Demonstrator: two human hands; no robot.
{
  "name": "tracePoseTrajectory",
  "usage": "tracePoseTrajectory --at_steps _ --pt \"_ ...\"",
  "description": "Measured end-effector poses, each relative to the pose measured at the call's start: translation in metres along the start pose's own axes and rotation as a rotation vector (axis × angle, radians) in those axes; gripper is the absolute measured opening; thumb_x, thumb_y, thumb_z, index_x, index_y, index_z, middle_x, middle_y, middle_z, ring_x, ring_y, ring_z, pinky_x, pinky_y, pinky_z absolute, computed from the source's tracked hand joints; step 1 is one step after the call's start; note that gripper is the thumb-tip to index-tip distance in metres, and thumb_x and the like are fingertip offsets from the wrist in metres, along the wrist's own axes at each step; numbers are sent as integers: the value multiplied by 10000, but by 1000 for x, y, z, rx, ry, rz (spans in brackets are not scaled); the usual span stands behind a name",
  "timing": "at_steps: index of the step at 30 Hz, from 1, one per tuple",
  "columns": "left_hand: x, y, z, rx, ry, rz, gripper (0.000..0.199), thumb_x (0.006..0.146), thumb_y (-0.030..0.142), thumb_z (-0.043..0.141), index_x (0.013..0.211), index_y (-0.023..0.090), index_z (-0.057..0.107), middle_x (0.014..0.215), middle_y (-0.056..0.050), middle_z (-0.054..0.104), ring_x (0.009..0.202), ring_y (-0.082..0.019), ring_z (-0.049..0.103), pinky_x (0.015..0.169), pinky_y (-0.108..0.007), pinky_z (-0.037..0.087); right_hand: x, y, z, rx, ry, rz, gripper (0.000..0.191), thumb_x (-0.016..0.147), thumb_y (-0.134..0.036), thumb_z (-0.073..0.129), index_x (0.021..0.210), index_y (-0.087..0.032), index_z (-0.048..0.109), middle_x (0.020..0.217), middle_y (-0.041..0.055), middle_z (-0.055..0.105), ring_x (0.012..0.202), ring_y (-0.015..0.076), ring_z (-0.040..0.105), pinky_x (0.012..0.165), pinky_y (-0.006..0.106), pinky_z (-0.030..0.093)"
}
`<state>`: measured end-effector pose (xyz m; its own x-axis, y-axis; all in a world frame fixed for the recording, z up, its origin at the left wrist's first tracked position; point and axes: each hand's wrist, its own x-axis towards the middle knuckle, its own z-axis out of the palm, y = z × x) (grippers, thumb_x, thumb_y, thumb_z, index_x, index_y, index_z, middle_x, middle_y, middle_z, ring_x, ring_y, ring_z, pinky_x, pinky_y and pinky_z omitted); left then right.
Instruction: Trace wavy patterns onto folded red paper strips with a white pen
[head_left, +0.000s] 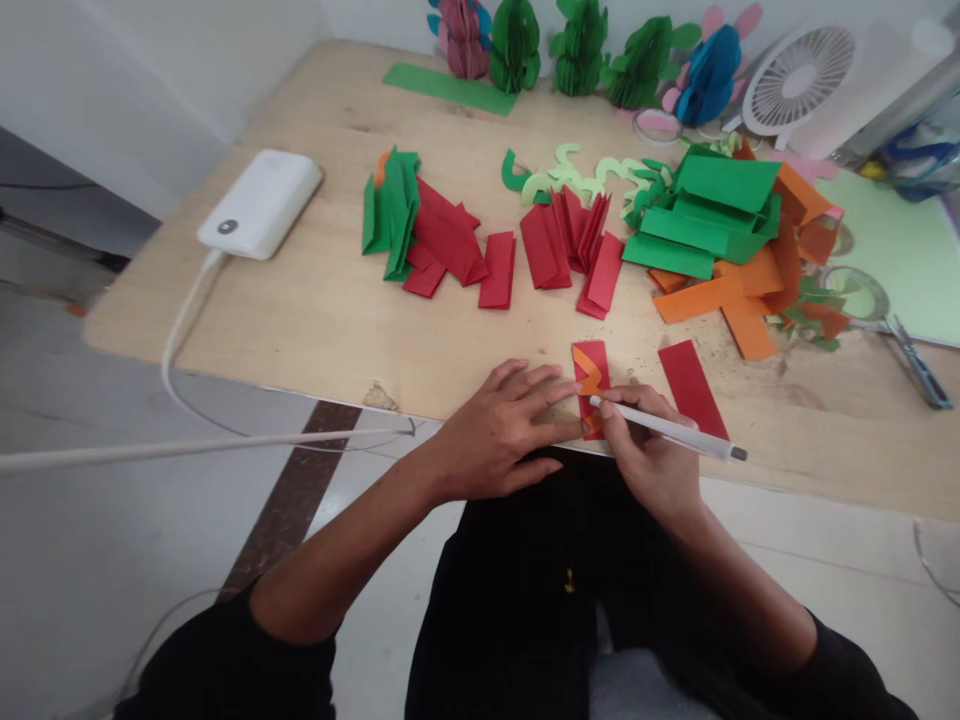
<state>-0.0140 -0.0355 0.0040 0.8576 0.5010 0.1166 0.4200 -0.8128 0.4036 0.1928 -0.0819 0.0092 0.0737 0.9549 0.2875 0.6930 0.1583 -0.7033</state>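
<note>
Close to the table's front edge lies a red paper strip (598,352) with a curved orange paper cutout (589,368) on top of it. My left hand (510,425) rests with fingers spread, its fingertips touching the cutout and the strip. In my right hand (656,455) is a white pen (667,427), its tip at the cutout's edge; the fingers are closed around the barrel. Just right of that hand a second red paper strip (691,385) lies flat. Part of the cutout is hidden under my left fingers.
Folded red papers (555,245), green papers (712,210) and orange papers (750,290) spread across the middle and right. A white power bank (259,205) with a cable stands left. Scissors (919,360) lie right; a white fan (802,80) and several paper figures (577,50) line the back.
</note>
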Motion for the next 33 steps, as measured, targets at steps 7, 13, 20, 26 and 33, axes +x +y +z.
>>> tracePoseTrajectory --at_steps 7,13,20,26,33 --pt "1 1 -1 1 -1 -2 346 953 401 515 1262 285 618 1495 -84 466 1395 -331 363 1147 -564 240 -3 3 -2 -35 23 -19 86 897 -302 586 865 -249 644 811 23 728 730 187 676 660 339 541" --pt "1 1 -1 8 -5 -3 349 957 400 504 1268 287 616 1489 -89 471 1395 -331 364 1147 -564 240 -5 2 -6 -29 29 8 64 879 -286 603 856 -240 641 794 20 729 682 179 672 625 321 534" --pt "0 -2 4 11 11 6 368 951 406 520 1293 293 594 1499 -82 460 1407 -328 346 1158 -561 216 -9 2 -8 -72 40 15 66 885 -287 605 849 -244 639 774 12 719 661 170 660 642 326 545" --pt "-1 -1 5 20 15 5 366 957 417 505 1292 299 593 1504 -78 457 1404 -328 353 1156 -564 216 -11 4 -10 -84 30 3 92 895 -310 596 847 -243 636 782 15 717 674 173 659 639 327 542" --pt "0 0 2 35 -3 -1 376 959 417 506 1306 294 586 1513 -84 446 1412 -331 344 1154 -559 218 -12 1 -13 -100 36 -22 83 888 -281 602 823 -238 632 765 12 719 662 168 651 623 308 529"
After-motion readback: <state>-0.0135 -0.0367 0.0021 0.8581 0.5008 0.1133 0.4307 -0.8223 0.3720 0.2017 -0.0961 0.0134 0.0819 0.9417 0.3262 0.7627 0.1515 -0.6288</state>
